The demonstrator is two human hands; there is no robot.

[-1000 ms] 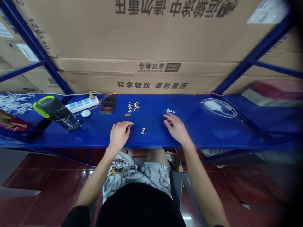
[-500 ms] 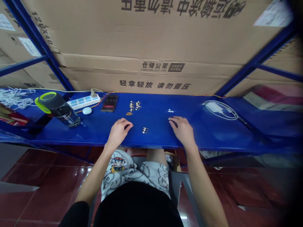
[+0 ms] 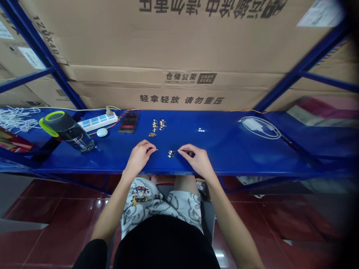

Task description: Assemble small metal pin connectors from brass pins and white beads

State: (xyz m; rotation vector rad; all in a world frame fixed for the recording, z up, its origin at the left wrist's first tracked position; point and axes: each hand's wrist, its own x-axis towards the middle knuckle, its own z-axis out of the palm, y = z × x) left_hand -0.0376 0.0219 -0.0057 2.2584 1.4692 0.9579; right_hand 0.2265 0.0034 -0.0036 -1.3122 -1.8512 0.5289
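Fingers [image 3: 150, 145] of our left hand [image 3: 138, 157] pinch 1 brass piece [image 3: 157, 150]; our right hand [image 3: 197, 158] pinches 1 white bit [image 3: 178, 150]. Likely pairing step; next calls for alignment.

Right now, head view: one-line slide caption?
Left hand pinching a brass-coloured piece, right hand a white bit, flanking small white-and-brass parts on a blue shelf.

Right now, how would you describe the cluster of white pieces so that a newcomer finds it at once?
On the blue shelf, find the white charger on the right. Left of it, beyond the right hand, lies the cluster of white pieces; unlike the white-and-brass parts further left, they show no brass.
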